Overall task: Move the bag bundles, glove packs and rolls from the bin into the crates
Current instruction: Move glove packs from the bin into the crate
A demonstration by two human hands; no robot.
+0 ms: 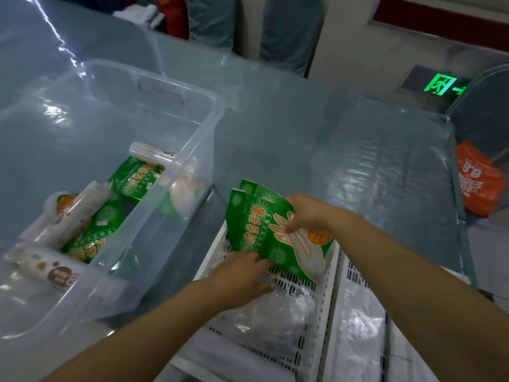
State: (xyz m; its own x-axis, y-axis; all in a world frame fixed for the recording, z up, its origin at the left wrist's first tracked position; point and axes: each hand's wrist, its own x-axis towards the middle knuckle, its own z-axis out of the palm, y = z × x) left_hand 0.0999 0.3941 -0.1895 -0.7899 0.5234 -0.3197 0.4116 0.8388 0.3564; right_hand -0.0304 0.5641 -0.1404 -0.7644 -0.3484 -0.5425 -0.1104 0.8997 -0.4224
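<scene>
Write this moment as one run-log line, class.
hands: left and right on green glove packs | placing: white crate | bin: packs, rolls left

You're in a public or institutional room, likely a banquet or meeting hall, not a home. A lit green exit sign (440,84) sits low on the far wall. Fabric-covered chairs (289,34) line the far edge of the table (289,139), and its cloth lies under a clear plastic sheet that glares with overhead light. Your work surface is improvised for sorting stock: a clear plastic bin (154,150) of packaged goods at left, white perforated crates (327,282) at the near edge. An orange printed shopping bag (478,183) rests on a chair at right.
</scene>
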